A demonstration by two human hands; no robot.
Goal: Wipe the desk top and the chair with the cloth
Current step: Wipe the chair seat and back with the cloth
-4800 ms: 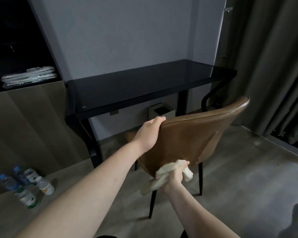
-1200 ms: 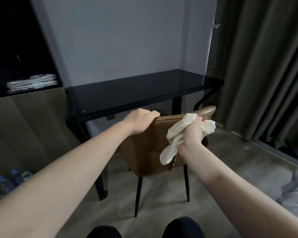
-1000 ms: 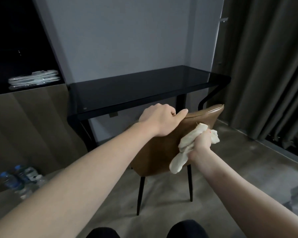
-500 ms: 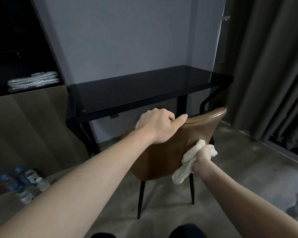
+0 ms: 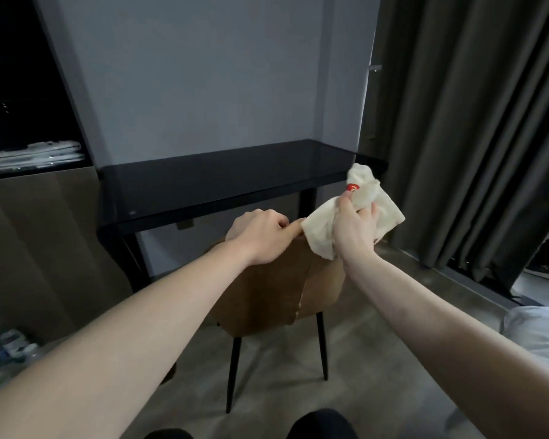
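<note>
A brown leather chair on thin black legs stands with its back toward me, in front of the black glass desk. My left hand grips the top edge of the chair back, fingers curled over it. My right hand holds a cream cloth with a small red mark, lifted above the right end of the chair back, near the desk's right corner. Part of the cloth hangs below my palm against the chair's top.
Dark curtains hang at the right. A wooden cabinet with folded white items on its shelf stands at the left. Water bottles lie on the floor at lower left. A white bed corner shows at right.
My right hand has lifted the cloth from low on the chair back up to its top right edge. The left hand keeps its grip on the top edge.
</note>
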